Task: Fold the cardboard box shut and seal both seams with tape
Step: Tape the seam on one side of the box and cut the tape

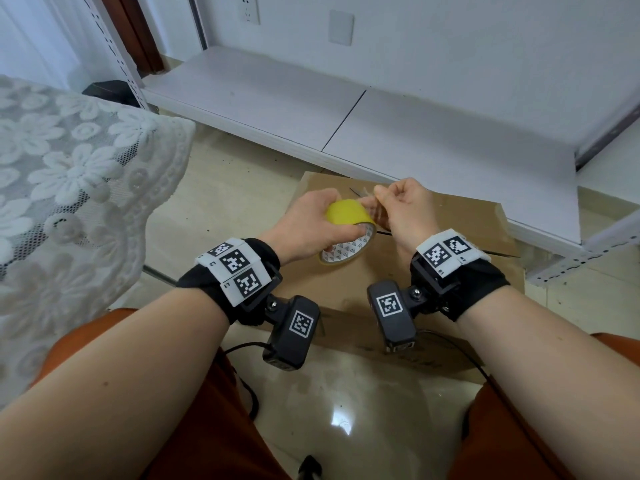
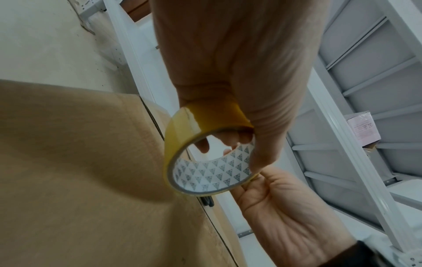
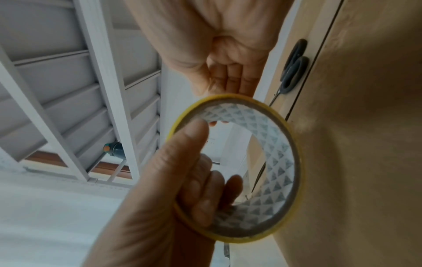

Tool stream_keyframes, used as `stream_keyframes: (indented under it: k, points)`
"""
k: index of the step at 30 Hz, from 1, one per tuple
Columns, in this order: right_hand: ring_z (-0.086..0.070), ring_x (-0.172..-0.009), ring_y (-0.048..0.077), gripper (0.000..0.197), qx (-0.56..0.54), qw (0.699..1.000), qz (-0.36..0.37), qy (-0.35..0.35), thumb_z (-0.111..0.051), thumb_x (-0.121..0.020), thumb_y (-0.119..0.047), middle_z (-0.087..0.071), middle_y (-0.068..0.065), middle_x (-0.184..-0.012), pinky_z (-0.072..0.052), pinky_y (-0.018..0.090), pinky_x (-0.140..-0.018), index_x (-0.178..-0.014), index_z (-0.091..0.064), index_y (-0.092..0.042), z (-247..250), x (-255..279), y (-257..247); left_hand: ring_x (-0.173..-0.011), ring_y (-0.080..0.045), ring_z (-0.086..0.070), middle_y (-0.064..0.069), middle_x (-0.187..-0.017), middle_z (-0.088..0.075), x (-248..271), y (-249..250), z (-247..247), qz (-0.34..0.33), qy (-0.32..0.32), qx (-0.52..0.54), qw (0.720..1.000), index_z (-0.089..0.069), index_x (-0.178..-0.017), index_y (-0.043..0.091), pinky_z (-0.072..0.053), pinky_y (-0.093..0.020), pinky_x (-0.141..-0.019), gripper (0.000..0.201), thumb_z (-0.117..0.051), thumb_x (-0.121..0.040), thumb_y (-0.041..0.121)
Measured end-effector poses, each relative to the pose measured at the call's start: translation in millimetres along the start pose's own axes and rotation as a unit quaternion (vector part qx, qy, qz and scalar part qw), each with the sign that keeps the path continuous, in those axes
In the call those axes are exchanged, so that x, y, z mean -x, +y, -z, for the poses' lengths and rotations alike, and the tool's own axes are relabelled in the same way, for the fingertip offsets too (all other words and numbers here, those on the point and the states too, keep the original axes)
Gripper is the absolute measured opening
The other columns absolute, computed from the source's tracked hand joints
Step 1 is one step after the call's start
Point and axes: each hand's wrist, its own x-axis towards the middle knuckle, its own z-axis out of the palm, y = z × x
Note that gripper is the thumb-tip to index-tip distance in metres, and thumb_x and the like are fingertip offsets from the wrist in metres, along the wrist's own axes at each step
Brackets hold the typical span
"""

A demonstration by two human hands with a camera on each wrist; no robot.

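Note:
A brown cardboard box (image 1: 346, 285) lies on the floor with its top flaps folded flat; a dark seam runs across it. My left hand (image 1: 308, 225) grips a yellow tape roll (image 1: 343, 211) just above the box, with the thumb (image 3: 182, 153) inside the patterned core (image 2: 217, 169). My right hand (image 1: 405, 211), right beside the roll, pinches the tape's loose end (image 1: 377, 202) between curled fingers. The strip itself shows only faintly. In the left wrist view the right hand (image 2: 285, 207) sits under the roll (image 2: 200, 122).
Black-handled scissors (image 3: 294, 66) lie on the box just beyond my hands. A low white shelf board (image 1: 381, 116) of a metal rack borders the box's far side. A lace-covered surface (image 1: 69, 168) stands at the left. My knees in orange cloth (image 1: 194, 427) flank the tiled floor.

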Motion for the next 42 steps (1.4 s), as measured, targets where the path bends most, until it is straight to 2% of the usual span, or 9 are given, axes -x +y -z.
stream_keyframes:
  k: [3,7,11,15,18,25,32,39,42]
  points:
    - [-0.069,-0.068,0.017,0.021,-0.047,0.999,-0.022,-0.014,-0.051,-0.095,-0.007,-0.07,0.012,-0.076,-0.055,0.031,-0.064,-0.078,-0.042,-0.015,2,0,-3,-0.073,-0.025,-0.061,-0.002,-0.073,-0.057,-2,-5,0,0.0,-0.011,-0.004,1.0,-0.047,-0.074,0.018,-0.048,-0.036,-0.063,0.033,-0.078,-0.075,0.028]
    - [-0.066,-0.084,0.029,0.022,-0.077,0.995,-0.055,-0.012,-0.054,-0.093,-0.004,-0.065,0.022,-0.09,-0.057,0.04,-0.08,-0.075,-0.042,-0.012,2,-1,-4,-0.071,-0.016,-0.053,0.004,-0.074,-0.054,-5,-11,2,0.002,-0.002,-0.045,0.999,-0.05,-0.077,0.02,-0.043,-0.027,-0.061,0.032,-0.08,-0.073,0.032]
    - [-0.059,-0.071,0.021,0.021,-0.103,0.992,-0.076,0.004,-0.061,-0.088,-0.006,-0.061,0.011,-0.076,-0.053,0.03,-0.068,-0.072,-0.048,-0.012,6,-4,-6,-0.094,-0.019,-0.061,-0.003,-0.101,-0.065,-11,-17,3,0.027,0.012,-0.074,0.997,-0.062,-0.11,0.014,-0.052,-0.035,-0.082,0.042,-0.077,-0.076,0.036]
    - [-0.058,-0.059,0.022,0.031,-0.168,0.979,-0.115,0.002,-0.062,-0.084,0.007,-0.06,0.014,-0.071,-0.05,0.03,-0.058,-0.08,-0.038,-0.013,7,0,-7,-0.117,-0.022,-0.047,-0.006,-0.123,-0.052,-7,-16,1,-0.04,0.114,-0.166,0.979,-0.051,-0.132,0.013,-0.04,-0.031,-0.1,0.072,-0.081,-0.07,0.034]
    - [-0.057,-0.058,0.024,0.035,-0.21,0.97,-0.121,-0.004,-0.062,-0.082,0.012,-0.057,0.015,-0.069,-0.05,0.029,-0.055,-0.083,-0.037,-0.012,1,5,-8,-0.104,-0.022,-0.051,-0.004,-0.109,-0.057,-1,-14,-4,-0.173,0.13,-0.222,0.951,-0.059,-0.12,0.012,-0.045,-0.034,-0.089,0.067,-0.083,-0.063,0.038]
    - [-0.058,-0.05,0.014,0.015,-0.251,0.947,-0.197,-0.023,-0.059,-0.086,0.007,-0.058,0.012,-0.069,-0.049,0.019,-0.045,-0.075,-0.054,-0.002,-10,11,-7,-0.087,-0.014,-0.055,0.005,-0.09,-0.061,-1,-15,-17,-0.165,0.139,-0.198,0.956,-0.063,-0.104,0.017,-0.046,-0.027,-0.075,0.043,-0.077,-0.071,0.042]
    - [-0.037,-0.05,0.018,0.03,-0.25,0.947,-0.201,-0.019,-0.038,-0.078,0.017,-0.041,0.008,-0.055,-0.033,0.023,-0.049,-0.058,-0.046,-0.003,-21,18,-8,-0.085,-0.016,-0.051,0.004,-0.086,-0.058,-4,-19,-22,-0.171,0.143,-0.226,0.948,-0.064,-0.092,0.017,-0.047,-0.029,-0.072,0.025,-0.073,-0.074,0.031]
    - [-0.054,-0.067,0.021,0.026,-0.329,0.908,-0.252,-0.061,-0.053,-0.093,-0.03,-0.053,0.008,-0.069,-0.048,0.027,-0.064,-0.081,-0.051,-0.007,-20,23,-18,-0.085,-0.018,-0.054,0.002,-0.085,-0.059,-4,-22,-18,-0.142,0.138,-0.202,0.959,-0.06,-0.085,0.016,-0.046,-0.029,-0.074,0.018,-0.065,-0.069,0.02]
    - [-0.059,-0.072,0.02,0.023,-0.277,0.928,-0.23,-0.094,-0.051,-0.094,-0.028,-0.058,0.008,-0.074,-0.049,0.028,-0.069,-0.081,-0.052,-0.01,-14,24,-23,-0.083,-0.015,-0.054,0.004,-0.085,-0.06,-6,-22,-14,-0.122,0.156,-0.19,0.962,-0.062,-0.086,0.014,-0.042,-0.024,-0.071,0.013,-0.063,-0.074,0.016]
